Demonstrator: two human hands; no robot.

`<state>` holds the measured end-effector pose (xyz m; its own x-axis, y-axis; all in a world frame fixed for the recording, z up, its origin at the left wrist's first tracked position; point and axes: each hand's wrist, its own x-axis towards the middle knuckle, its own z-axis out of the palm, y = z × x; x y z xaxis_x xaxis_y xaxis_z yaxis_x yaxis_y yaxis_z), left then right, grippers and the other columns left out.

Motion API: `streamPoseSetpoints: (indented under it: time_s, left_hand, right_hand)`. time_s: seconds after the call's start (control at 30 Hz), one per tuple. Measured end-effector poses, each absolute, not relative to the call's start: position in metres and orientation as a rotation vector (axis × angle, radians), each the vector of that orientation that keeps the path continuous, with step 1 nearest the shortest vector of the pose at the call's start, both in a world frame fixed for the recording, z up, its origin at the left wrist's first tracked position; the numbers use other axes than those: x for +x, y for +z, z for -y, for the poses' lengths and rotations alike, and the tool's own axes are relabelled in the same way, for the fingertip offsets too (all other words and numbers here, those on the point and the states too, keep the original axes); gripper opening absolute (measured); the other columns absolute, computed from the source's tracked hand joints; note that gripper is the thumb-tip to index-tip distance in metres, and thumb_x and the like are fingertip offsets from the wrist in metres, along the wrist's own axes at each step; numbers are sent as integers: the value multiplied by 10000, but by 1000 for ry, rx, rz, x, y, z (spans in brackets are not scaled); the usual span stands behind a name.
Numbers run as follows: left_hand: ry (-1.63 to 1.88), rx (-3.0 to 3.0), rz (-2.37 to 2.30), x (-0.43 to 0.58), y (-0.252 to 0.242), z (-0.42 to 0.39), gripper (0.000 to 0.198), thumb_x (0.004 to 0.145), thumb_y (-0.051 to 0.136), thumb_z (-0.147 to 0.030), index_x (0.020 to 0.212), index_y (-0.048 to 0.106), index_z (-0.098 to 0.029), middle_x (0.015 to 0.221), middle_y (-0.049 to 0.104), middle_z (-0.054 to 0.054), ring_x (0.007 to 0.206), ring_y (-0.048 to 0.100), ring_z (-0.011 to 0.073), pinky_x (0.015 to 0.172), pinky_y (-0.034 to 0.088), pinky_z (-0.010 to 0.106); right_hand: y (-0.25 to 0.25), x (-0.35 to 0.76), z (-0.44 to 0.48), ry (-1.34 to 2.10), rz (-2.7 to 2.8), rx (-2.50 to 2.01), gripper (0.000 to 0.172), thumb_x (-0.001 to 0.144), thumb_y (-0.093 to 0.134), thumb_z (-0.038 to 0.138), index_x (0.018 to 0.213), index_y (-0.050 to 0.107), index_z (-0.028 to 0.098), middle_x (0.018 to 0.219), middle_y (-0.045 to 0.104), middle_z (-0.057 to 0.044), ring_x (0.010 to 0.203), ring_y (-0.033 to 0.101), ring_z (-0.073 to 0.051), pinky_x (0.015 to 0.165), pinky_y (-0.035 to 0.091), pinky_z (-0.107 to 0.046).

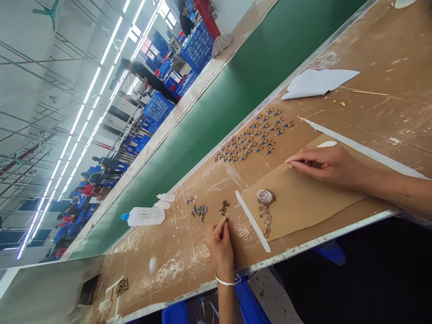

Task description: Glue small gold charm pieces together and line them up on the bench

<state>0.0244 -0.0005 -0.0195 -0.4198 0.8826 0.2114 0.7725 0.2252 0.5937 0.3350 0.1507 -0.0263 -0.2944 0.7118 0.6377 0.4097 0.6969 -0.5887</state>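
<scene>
My left hand (221,247), a band round its wrist, rests at the bench edge with thumb and forefinger pinched, just below a small cluster of dark round pieces (224,207). Whatever sits in that pinch is too small to make out. Over the brown paper sheet (303,198) hovers my right hand (324,164), its fingers pressed together; I cannot see what they hold. Beyond its fingertips, small blue-and-gold pieces (256,135) lie in rows. More of them form a pile (200,211) left of the dark pieces. On the sheet sits a small round pot (265,196) beside a glossy brown smear (266,222).
A white bottle with a blue cap (145,216) lies near smaller white bottles (165,198). White paper (320,83) and thin sticks (369,93) lie at the upper right. Beyond the bench runs a green belt (236,99). People work among blue crates (158,108).
</scene>
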Motion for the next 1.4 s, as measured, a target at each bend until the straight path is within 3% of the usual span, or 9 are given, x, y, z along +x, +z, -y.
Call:
streamPoseSetpoints:
  time_s: [0.33,0.53,0.8,1.2,1.4]
  left_hand:
    - [926,1612,-2295,27,-20,3,268,818,540,-403,921,735,-249,814,653,48,760,602,174,705,445,293]
    - [1019,1485,-2492,3,-12,7,328,804,529,-440,886,729,-194,873,676,80,826,620,202,755,466,317]
    - [991,1456,-2588,-42,-10,-13,377,697,589,-480,861,716,-165,891,688,108,767,625,214,759,489,368]
    - [921,1471,-2657,-50,-17,-20,352,710,515,-456,790,693,-164,764,671,93,651,595,199,672,472,364]
    - [976,1430,-2628,-49,-14,-28,325,673,547,-455,734,693,-171,788,669,100,700,612,212,731,481,384]
  right_hand:
    - [-26,335,-150,400,1938,-885,152,884,486,222,885,633,181,695,641,-2,505,475,-60,474,361,-197]
    - [-24,335,-150,354,1940,-875,149,886,491,218,876,633,174,673,633,5,478,457,-55,451,349,-196]
    - [-28,334,-151,309,1942,-867,142,881,506,213,883,642,171,695,649,6,487,472,-50,453,362,-186]
    - [-27,333,-150,284,1940,-862,142,879,511,204,874,646,159,661,625,18,487,476,-51,449,373,-185]
    - [-29,334,-151,266,1937,-848,132,881,508,187,884,639,167,672,629,15,484,484,-49,445,364,-190]
